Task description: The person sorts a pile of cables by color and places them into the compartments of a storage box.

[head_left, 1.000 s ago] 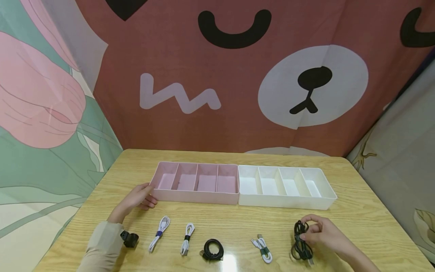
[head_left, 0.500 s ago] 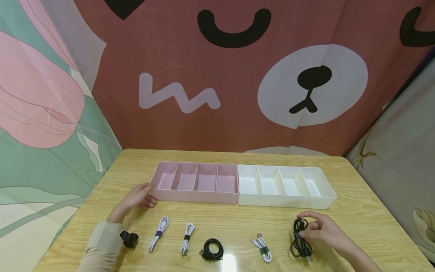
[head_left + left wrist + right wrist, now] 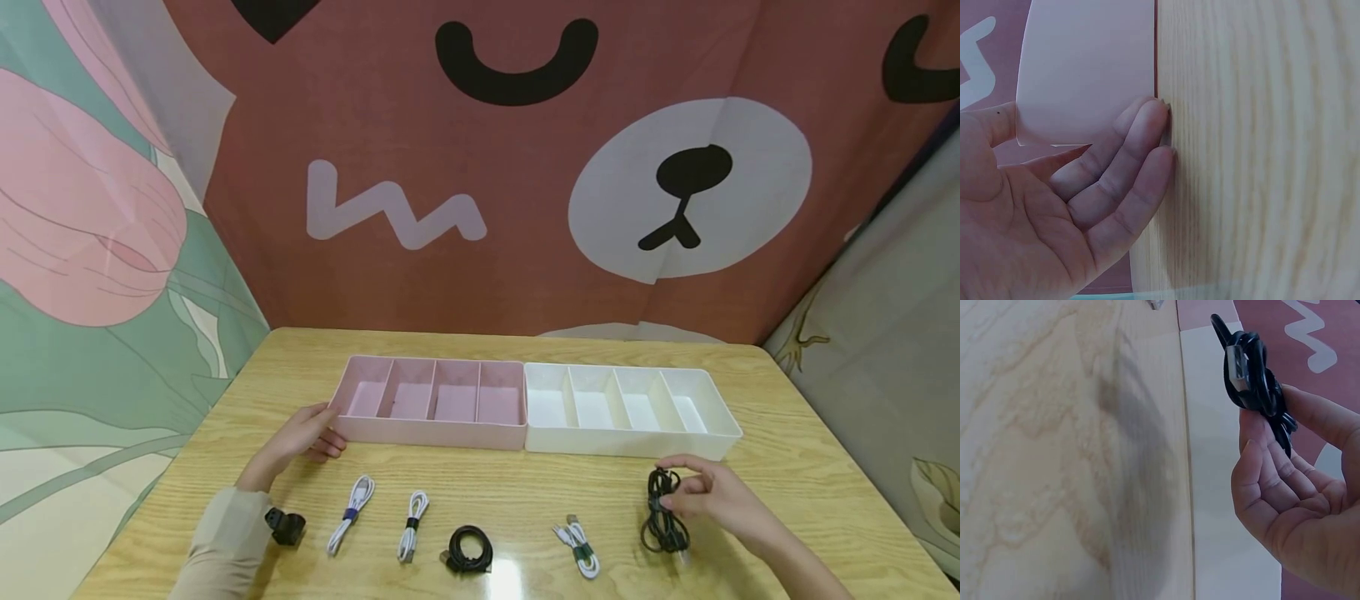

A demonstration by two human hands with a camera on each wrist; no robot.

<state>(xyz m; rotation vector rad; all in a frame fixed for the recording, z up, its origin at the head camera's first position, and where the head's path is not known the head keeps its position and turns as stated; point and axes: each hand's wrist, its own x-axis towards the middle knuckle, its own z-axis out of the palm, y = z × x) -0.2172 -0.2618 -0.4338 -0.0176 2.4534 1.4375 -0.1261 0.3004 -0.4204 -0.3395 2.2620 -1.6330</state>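
Right hand pinches the black cable bundle upright just before the white tray; left hand, relaxed, touches the pink tray.

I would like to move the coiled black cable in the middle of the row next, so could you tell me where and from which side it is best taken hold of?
The coiled black cable lies flat as a closed ring on the table. Probably best to come from straight above and pinch across one side of the ring, where the turns bunch together, so they likely lift as one. Its neighbours lie apart, leaving room.
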